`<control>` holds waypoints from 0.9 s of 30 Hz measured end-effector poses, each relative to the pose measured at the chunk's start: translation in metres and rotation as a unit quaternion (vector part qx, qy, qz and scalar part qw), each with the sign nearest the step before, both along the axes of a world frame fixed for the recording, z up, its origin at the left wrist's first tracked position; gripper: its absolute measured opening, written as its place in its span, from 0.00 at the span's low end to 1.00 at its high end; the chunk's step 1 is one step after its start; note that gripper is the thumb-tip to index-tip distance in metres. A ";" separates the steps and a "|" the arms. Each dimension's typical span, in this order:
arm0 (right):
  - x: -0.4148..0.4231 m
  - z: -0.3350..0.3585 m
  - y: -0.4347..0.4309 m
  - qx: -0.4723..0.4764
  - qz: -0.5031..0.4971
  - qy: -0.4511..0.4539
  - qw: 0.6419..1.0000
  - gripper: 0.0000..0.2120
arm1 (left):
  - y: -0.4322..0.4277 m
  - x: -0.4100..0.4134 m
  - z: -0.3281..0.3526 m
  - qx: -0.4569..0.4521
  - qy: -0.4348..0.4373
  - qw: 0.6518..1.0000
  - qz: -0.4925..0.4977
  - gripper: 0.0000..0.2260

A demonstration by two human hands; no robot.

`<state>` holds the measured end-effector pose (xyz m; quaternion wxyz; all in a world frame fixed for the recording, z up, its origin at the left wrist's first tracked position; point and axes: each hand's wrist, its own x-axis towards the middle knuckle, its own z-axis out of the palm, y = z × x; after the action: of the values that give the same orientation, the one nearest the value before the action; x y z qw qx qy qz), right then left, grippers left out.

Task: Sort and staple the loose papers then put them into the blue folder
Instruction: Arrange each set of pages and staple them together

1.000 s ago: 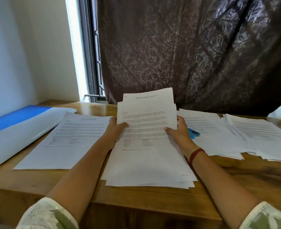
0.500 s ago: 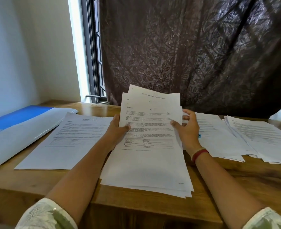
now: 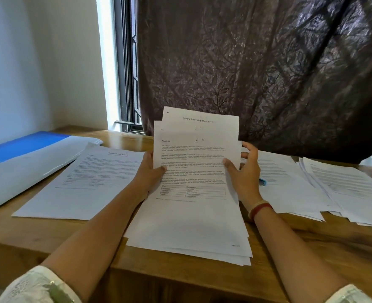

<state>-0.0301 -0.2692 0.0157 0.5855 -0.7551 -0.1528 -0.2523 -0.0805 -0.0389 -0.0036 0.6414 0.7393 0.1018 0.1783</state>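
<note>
Both hands hold up the far end of a stack of printed papers (image 3: 193, 217) at the table's middle, with its near end on the wood. My left hand (image 3: 151, 171) grips the left edge, thumb on the top sheet. My right hand (image 3: 244, 169) pinches the right edge with its thumb on top and its fingers spread behind. A blue stapler (image 3: 262, 182) peeks out just right of my right hand. The blue folder (image 3: 25, 145) lies open at the far left with a white sheet on it.
A single printed sheet (image 3: 84, 182) lies between the folder and the held stack. Two more piles of papers (image 3: 338, 189) cover the right side of the wooden table (image 3: 311, 248). A dark curtain (image 3: 257, 68) and a window (image 3: 126, 66) stand behind.
The far end of the stack has been lifted higher and more upright. My right hand's fingers have spread behind the sheets, and it now covers most of the stapler.
</note>
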 end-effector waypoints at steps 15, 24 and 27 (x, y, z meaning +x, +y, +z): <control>0.004 -0.002 -0.006 -0.095 -0.048 -0.087 0.990 0.04 | -0.004 -0.001 -0.007 0.091 -0.043 0.995 0.003 0.17; 0.004 -0.004 -0.004 -0.040 -0.068 -0.157 0.984 0.12 | -0.001 0.001 -0.006 0.017 -0.049 0.999 -0.015 0.28; 0.007 0.000 -0.006 0.040 -0.032 -0.133 0.990 0.10 | 0.001 0.001 -0.007 -0.004 -0.056 0.998 -0.023 0.34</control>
<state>-0.0236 -0.2752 0.0162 0.5812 -0.6953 -0.1954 -0.3750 -0.0796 -0.0382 -0.0102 0.6526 0.7279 0.0499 0.2044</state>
